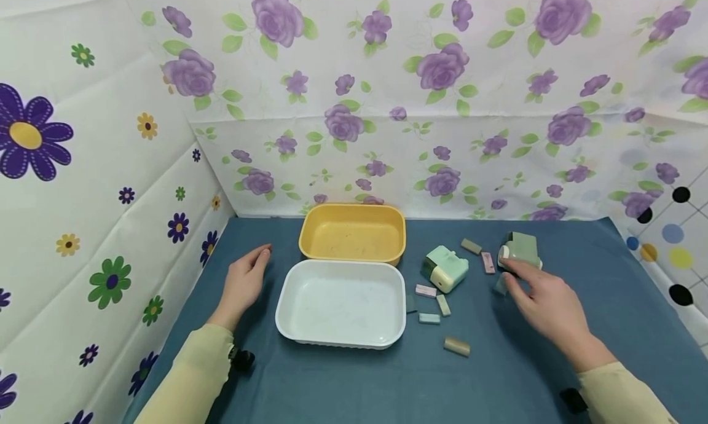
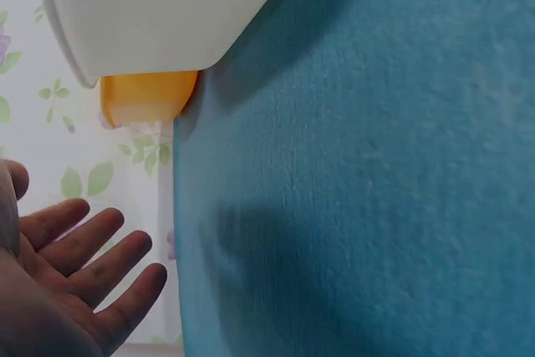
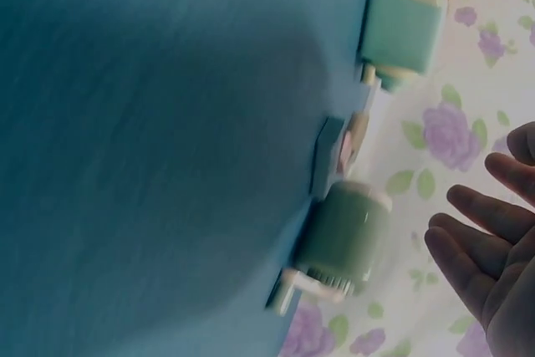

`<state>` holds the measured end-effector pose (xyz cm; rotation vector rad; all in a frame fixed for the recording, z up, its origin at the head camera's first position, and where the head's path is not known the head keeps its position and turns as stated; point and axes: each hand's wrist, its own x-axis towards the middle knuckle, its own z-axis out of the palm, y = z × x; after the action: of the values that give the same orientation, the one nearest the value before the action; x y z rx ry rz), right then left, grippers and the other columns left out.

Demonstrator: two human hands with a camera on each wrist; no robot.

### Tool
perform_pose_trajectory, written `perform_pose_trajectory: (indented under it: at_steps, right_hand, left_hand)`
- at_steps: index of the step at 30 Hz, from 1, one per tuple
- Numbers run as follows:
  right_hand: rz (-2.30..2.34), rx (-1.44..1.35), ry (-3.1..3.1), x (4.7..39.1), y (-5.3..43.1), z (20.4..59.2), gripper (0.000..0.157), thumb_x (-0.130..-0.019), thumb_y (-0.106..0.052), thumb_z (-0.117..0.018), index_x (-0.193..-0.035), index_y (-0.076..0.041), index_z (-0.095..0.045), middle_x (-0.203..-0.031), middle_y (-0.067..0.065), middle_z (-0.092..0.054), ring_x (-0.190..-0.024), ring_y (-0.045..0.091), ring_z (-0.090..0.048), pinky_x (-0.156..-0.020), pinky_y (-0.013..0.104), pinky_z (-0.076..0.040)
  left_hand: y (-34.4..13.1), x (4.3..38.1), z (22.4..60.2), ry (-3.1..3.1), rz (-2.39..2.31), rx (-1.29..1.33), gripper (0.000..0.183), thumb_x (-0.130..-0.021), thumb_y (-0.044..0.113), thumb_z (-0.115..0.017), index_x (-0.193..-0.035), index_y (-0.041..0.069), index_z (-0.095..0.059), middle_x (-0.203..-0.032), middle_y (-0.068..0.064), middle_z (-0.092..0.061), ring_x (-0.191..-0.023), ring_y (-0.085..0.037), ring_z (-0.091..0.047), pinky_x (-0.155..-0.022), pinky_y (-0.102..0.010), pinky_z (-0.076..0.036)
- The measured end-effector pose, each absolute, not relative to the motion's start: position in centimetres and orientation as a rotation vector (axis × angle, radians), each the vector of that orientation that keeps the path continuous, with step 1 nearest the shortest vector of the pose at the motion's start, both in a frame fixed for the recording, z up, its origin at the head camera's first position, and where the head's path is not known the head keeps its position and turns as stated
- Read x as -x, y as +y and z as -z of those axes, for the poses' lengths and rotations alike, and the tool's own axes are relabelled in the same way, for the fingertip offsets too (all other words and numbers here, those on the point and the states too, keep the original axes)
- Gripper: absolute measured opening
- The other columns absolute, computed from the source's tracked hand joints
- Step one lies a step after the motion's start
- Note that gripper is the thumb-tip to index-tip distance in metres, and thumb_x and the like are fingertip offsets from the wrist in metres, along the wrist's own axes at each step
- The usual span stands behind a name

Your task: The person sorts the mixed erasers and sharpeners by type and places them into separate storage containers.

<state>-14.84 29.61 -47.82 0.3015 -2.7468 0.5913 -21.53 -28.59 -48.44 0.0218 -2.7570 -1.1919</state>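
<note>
My left hand (image 1: 243,284) hovers left of a white tray (image 1: 284,307) and holds nothing. In the left wrist view its fingers (image 2: 117,267) are spread and relaxed. On the right side, my right hand (image 1: 553,304) reaches over the cloth beside a rounded dark-green block-like item (image 1: 522,247) with pale ends. Its fingers (image 3: 468,261) are loosely extended with nothing between them in the right wrist view. A small blue-grey block (image 1: 500,284) lies just under the fingertips. Left of it sits a mint-green and cream rounded item (image 1: 447,267).
A yellow tray (image 1: 303,235) stands behind the white one. Small eraser-like blocks lie about: pink (image 1: 426,290), another pink (image 1: 488,263), olive (image 1: 471,246), cream (image 1: 444,305), light blue (image 1: 429,318) and a tan roll-shaped piece (image 1: 456,346). Flowered curtains (image 1: 387,141) border the blue cloth (image 1: 354,387).
</note>
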Motion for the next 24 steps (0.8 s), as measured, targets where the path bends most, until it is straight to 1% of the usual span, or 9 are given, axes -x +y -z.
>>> perform_pose_trajectory:
  at_steps: [1, 3, 7, 10, 12, 14, 17, 20, 24]
  right_hand:
    - [-0.590, -0.306, -2.750, 15.0, 29.3, 47.8, 0.043, -0.110, -0.032, -0.064, -0.149, -0.013, -0.066, -0.142, 0.025, -0.066, -0.089, 0.038, -0.075, -0.062, 0.057, -0.057]
    - [-0.595, -0.309, -2.751, 15.2, 28.7, 47.8, 0.042, -0.110, -0.029, -0.065, -0.149, -0.012, -0.066, -0.144, 0.027, -0.064, -0.110, 0.046, -0.072, -0.071, 0.064, -0.057]
    - [-0.604, -0.312, -2.766, 15.8, 27.4, 47.8, 0.043, -0.110, -0.027, -0.064, -0.150, -0.013, -0.064, -0.147, 0.026, -0.062, -0.137, 0.051, -0.056, -0.086, 0.071, -0.055]
    - [-0.628, -0.331, -2.761, 16.2, 26.6, 47.8, 0.043, -0.110, -0.025, -0.064, -0.150, -0.011, -0.064, -0.147, 0.025, -0.063, -0.135, 0.049, -0.058, -0.087, 0.069, -0.057]
    - [-0.641, -0.349, -2.753, 16.5, 26.2, 47.9, 0.042, -0.109, -0.023, -0.065, -0.149, -0.010, -0.064, -0.145, 0.025, -0.064, -0.127, 0.047, -0.064, -0.076, 0.062, -0.060]
    - [-0.650, -0.363, -2.755, 16.7, 25.9, 48.0, 0.042, -0.109, -0.023, -0.065, -0.149, -0.010, -0.064, -0.145, 0.025, -0.064, -0.124, 0.046, -0.066, -0.073, 0.059, -0.060]
    - [-0.655, -0.376, -2.777, 17.2, 25.4, 48.0, 0.042, -0.109, -0.023, -0.064, -0.150, -0.011, -0.064, -0.146, 0.024, -0.064, -0.131, 0.047, -0.062, -0.081, 0.062, -0.060]
    - [-0.672, -0.386, -2.811, 17.6, 24.9, 47.9, 0.045, -0.110, -0.023, -0.064, -0.153, -0.011, -0.061, -0.149, 0.023, -0.061, -0.141, 0.048, -0.053, -0.094, 0.068, -0.056]
    - [-0.697, -0.403, -2.836, 18.0, 24.2, 47.7, 0.047, -0.110, -0.023, -0.063, -0.155, -0.011, -0.058, -0.155, 0.022, -0.056, -0.141, 0.047, -0.053, -0.097, 0.068, -0.055]
  left_hand:
    - [-28.4, 21.9, 48.5, -2.759, 1.191, -0.028, 0.058, -0.117, 0.043, -0.040, -0.155, 0.003, -0.056, -0.157, -0.019, -0.055, -0.148, -0.040, -0.047, -0.125, -0.059, -0.035]
    - [-28.0, 22.5, 48.5, -2.772, 1.200, -0.043, 0.059, -0.118, 0.043, -0.039, -0.157, 0.003, -0.054, -0.158, -0.020, -0.054, -0.149, -0.040, -0.046, -0.125, -0.059, -0.035]
    - [-27.5, 24.0, 48.6, -2.822, 1.245, -0.084, 0.067, -0.116, 0.052, -0.036, -0.164, 0.007, -0.044, -0.166, -0.017, -0.044, -0.154, -0.040, -0.039, -0.127, -0.059, -0.031]
    - [-27.1, 24.9, 48.7, -2.851, 1.314, -0.094, 0.074, -0.114, 0.060, -0.035, -0.169, 0.011, -0.035, -0.171, -0.013, -0.036, -0.158, -0.037, -0.033, -0.127, -0.059, -0.030]
    - [-26.9, 25.5, 48.7, -2.850, 1.371, -0.071, 0.076, -0.113, 0.061, -0.036, -0.171, 0.011, -0.030, -0.173, -0.011, -0.033, -0.159, -0.036, -0.031, -0.128, -0.057, -0.030]
    - [-26.6, 26.0, 48.7, -2.849, 1.420, -0.041, 0.077, -0.113, 0.061, -0.037, -0.172, 0.013, -0.026, -0.174, -0.009, -0.031, -0.159, -0.034, -0.030, -0.128, -0.055, -0.031]
    - [-26.2, 26.7, 48.6, -2.876, 1.446, 0.014, 0.076, -0.113, 0.060, -0.037, -0.173, 0.015, -0.021, -0.176, -0.008, -0.027, -0.161, -0.033, -0.027, -0.129, -0.055, -0.028]
    - [-25.8, 27.3, 48.2, -2.934, 1.430, 0.046, 0.075, -0.114, 0.060, -0.036, -0.174, 0.018, -0.018, -0.177, -0.008, -0.024, -0.161, -0.035, -0.025, -0.129, -0.057, -0.026]
    - [-25.3, 28.1, 47.7, -2.989, 1.381, 0.087, 0.071, -0.116, 0.053, -0.036, -0.174, 0.018, -0.016, -0.177, -0.012, -0.022, -0.160, -0.038, -0.026, -0.129, -0.060, -0.024]
